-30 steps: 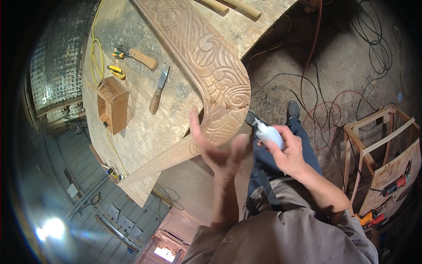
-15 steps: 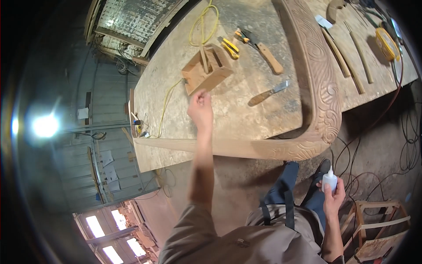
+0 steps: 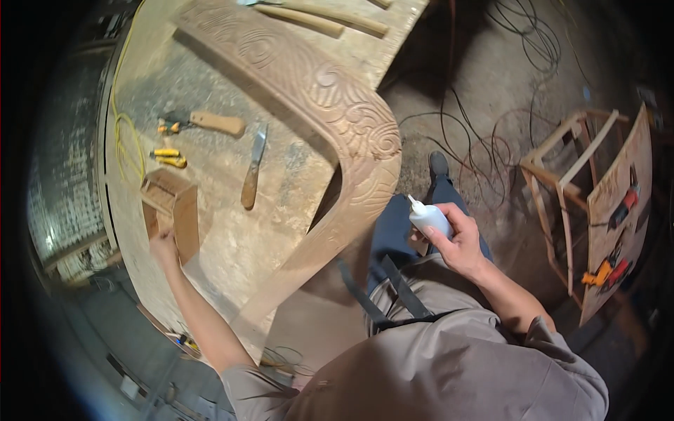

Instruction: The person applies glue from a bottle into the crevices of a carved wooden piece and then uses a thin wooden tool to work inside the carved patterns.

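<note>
In my right hand (image 3: 460,242) is a small translucent white squeeze bottle (image 3: 430,219), its pointed nozzle tilted up and to the left over my legs. My left hand (image 3: 166,249) is at the near end of a small open wooden box (image 3: 186,217) on the worktable. Its fingers are drawn together at the box's opening, and anything between them is too small to make out. Between me and the table's middle runs a curved wooden frame piece (image 3: 351,116) carved with swirls, bending around at the corner.
On the worktable (image 3: 232,165) lie a putty knife (image 3: 253,172), a yellow cutter (image 3: 168,157), a wooden-handled tool (image 3: 217,123), pincers with orange-black grips (image 3: 170,125) and long-handled chisels (image 3: 302,19). Cables (image 3: 484,151) snake over the floor. A wooden stand (image 3: 562,179) holds power tools at right.
My view has swung to the right. My left hand has moved from beside the box to its open end. The bottle stays in my right hand, now tipped leftward.
</note>
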`<act>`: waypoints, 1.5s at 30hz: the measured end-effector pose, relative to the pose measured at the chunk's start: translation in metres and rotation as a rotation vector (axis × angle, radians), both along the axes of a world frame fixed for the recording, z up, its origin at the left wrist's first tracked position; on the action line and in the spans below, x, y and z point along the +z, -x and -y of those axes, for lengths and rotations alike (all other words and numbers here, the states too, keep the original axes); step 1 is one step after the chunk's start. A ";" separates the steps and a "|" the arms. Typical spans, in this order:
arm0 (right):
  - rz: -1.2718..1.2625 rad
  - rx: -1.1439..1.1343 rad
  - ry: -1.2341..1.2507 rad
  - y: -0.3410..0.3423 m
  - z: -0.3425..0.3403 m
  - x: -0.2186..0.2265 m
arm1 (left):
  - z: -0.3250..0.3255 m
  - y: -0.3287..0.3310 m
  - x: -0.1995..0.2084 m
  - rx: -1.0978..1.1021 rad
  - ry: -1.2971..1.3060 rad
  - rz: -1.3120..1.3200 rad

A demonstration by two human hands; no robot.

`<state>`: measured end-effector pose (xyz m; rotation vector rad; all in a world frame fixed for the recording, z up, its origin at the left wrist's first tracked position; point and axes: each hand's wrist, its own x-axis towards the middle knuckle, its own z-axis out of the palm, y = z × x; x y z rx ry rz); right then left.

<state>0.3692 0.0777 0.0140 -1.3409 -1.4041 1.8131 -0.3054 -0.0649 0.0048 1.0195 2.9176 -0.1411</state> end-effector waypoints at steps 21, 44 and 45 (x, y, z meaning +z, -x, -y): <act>-0.199 -0.164 0.074 -0.044 0.009 -0.033 | -0.166 -0.452 0.015 -0.865 -0.688 0.344; -0.198 -0.233 0.102 -0.066 0.024 -0.056 | -0.178 -0.460 0.003 -0.963 -0.586 0.192; -0.199 -0.232 0.101 -0.066 0.024 -0.055 | -0.178 -0.460 0.003 -0.950 -0.592 0.199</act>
